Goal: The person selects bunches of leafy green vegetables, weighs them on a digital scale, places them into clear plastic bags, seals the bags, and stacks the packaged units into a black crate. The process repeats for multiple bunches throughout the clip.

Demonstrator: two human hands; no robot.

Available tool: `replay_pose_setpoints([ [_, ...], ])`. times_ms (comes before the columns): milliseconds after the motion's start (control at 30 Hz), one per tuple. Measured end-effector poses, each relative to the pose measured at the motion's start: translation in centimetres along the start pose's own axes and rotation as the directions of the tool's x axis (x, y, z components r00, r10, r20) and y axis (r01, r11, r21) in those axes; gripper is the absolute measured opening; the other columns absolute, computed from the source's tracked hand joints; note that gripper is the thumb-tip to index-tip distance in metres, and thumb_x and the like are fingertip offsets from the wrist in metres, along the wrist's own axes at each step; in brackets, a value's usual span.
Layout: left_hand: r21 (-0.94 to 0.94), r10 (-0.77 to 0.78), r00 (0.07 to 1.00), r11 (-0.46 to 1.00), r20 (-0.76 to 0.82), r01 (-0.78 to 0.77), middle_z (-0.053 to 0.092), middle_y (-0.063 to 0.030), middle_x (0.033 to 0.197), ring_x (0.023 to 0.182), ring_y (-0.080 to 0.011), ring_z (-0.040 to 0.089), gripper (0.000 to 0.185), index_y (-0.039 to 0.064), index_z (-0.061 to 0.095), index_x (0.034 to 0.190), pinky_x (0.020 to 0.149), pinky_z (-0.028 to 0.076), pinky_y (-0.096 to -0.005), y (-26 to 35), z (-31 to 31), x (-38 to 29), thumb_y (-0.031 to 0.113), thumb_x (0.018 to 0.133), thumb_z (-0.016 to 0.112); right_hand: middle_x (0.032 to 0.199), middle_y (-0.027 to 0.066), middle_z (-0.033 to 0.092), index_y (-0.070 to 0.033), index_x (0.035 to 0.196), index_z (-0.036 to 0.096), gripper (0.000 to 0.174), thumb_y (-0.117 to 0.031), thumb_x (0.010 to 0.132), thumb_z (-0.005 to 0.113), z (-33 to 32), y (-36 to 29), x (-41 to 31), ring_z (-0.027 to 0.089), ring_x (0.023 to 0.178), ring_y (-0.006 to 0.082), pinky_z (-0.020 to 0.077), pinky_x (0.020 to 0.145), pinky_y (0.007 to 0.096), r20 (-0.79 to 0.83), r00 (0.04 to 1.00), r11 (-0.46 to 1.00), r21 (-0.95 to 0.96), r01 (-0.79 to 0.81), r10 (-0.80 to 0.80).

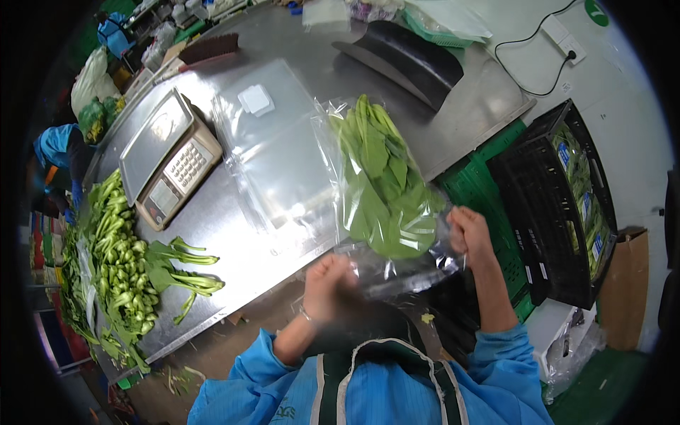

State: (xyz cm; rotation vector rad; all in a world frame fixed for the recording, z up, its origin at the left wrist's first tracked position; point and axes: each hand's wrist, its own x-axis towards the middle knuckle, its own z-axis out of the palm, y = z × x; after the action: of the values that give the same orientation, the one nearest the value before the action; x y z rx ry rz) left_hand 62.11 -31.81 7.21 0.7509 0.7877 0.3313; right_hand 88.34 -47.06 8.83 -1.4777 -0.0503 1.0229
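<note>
A clear plastic bag (393, 276) of leafy greens (380, 186) lies over the near edge of the steel table, leaves towards me. My left hand (329, 284) grips one side of its mouth, partly blurred, and my right hand (466, 231) grips the other side. Left of the bag lies a stack of flat clear bags (281, 154) with a small white piece (256, 100) on top. A digital scale (172, 164) stands further left. Several loose stalks of greens (194, 281) lie below it, beside a large heap of greens (119, 255).
A curved black sheet (409, 58) and a brush (210, 49) rest on the table's far part (297, 37). At right are a black crate (547, 202) of bagged greens, green crates (486, 212) and a cardboard piece (627, 292). A co-worker (58, 154) bends at the far left.
</note>
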Motion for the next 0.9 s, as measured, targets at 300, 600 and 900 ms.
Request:
replay_pose_setpoints([
  [300,0.097,-0.206,0.978,0.973,-0.022,0.208,0.069,-0.0062,0.084,0.074,-0.0115,0.065,0.021,0.002,0.065,0.092,0.068,0.051,-0.0247,-6.5,-4.4,-2.4,0.021,0.095,0.056,0.074,0.0008,0.057,-0.005,0.086,0.060,0.007,-0.008,0.081,0.064,-4.3,5.1,-3.7,0.056,0.071,0.0115,0.0427,0.063,0.0238,-0.026,0.961,0.720,-0.669,0.187,-0.274],
  [600,0.119,-0.207,0.978,0.970,-0.036,0.210,0.062,-0.0054,0.070,0.053,-0.0134,0.061,0.022,0.005,0.054,0.089,0.045,0.049,-0.0230,-6.2,-3.5,-2.3,0.025,0.098,0.049,0.088,0.0069,0.052,-0.009,0.089,0.055,0.019,-0.017,0.076,0.068,10.7,7.6,-7.0,0.047,0.090,0.0252,0.0324,0.078,0.0373,0.877,0.474,0.183,-0.481,0.857,0.083],
  [900,0.181,-0.159,0.984,0.968,-0.083,0.172,0.064,-0.0122,0.064,0.047,-0.0162,0.061,0.023,0.004,0.052,0.091,0.039,0.046,-0.0223,-6.2,-3.9,-2.6,0.024,0.099,0.046,0.081,0.0081,0.052,-0.009,0.080,0.052,0.012,-0.009,0.076,0.063,9.6,9.3,-8.6,0.049,0.079,0.0266,0.0342,0.072,0.0373,0.860,0.509,0.286,-0.483,0.827,-0.020],
])
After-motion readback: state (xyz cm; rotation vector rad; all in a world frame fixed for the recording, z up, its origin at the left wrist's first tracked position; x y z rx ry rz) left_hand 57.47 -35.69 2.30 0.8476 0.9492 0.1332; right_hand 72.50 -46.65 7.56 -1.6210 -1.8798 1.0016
